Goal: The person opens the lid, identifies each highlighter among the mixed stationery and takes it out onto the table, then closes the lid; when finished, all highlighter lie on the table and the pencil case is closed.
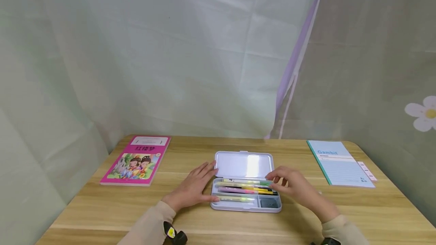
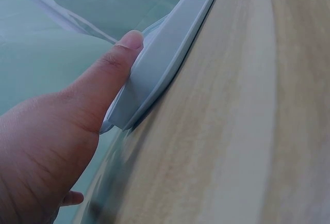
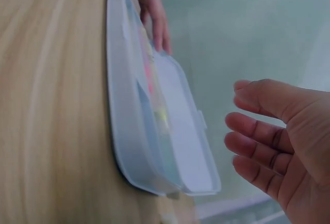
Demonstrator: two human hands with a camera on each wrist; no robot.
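The left grip (image 1: 192, 187) rests against the left end of a white pencil case (image 1: 235, 209) — fingers straight and spread toward the lid (image 1: 233, 163), thumb laid on the near corner of the rim. It is wide and touches the case without wrapping round it. The right grip (image 1: 293, 185) is at the other end, loosely curled with a gap between thumb and fingers, and no thing shows in it; whether its fingertips touch the case I cannot tell.

The pencil case sits between the two grips on the wooden worktop (image 1: 190, 226), its lid folded back on the side away from the person. In its front section a pale highlighter (image 1: 235, 198) lies just beside the left thumb, while a dark block (image 1: 269, 203) fills the small compartment nearer the right grip. Behind them, several pens lie side by side, among them a lilac pen (image 1: 233, 190), with their right ends near the right fingertips.

Well out to the left of the left grip is a pink book (image 1: 136, 162); beyond the right grip lies a pale blue notebook (image 1: 340, 165) — a pink-edged strip (image 1: 368, 171) just beside it.
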